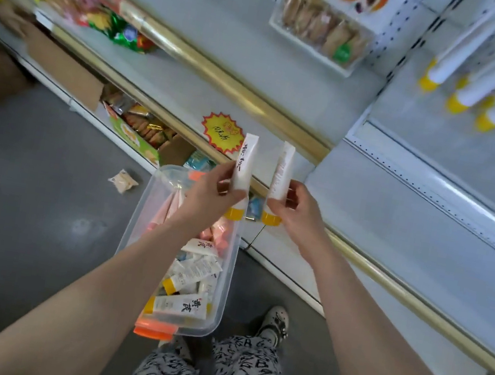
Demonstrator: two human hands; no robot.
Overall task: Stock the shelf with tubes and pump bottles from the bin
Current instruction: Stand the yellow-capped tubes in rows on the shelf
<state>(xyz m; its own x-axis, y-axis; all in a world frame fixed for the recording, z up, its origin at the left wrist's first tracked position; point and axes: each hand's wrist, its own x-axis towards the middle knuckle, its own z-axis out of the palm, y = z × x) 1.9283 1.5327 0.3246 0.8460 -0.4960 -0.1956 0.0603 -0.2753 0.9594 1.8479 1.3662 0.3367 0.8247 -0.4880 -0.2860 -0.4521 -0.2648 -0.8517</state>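
My left hand [211, 192] grips a white tube with a yellow cap [244, 162], cap downward. My right hand [298, 210] holds a second white tube with a yellow cap [282, 173] the same way, close beside the first. Both tubes are raised above the clear plastic bin [223, 294] on the floor, which holds several white tubes with yellow caps [180, 305] and pink tubes [170, 207]. On the white shelf [430, 126] at the upper right, a group of white tubes with yellow caps [491, 94] stands in rows.
A gold-edged shelf [225, 79] runs diagonally, carrying a tray of packaged snacks [323, 29] and colourful bags [74, 1]. A yellow starburst price tag [221, 132] hangs on its edge. Cardboard boxes of snacks [144, 130] sit below. A small packet [122, 181] lies on the grey floor.
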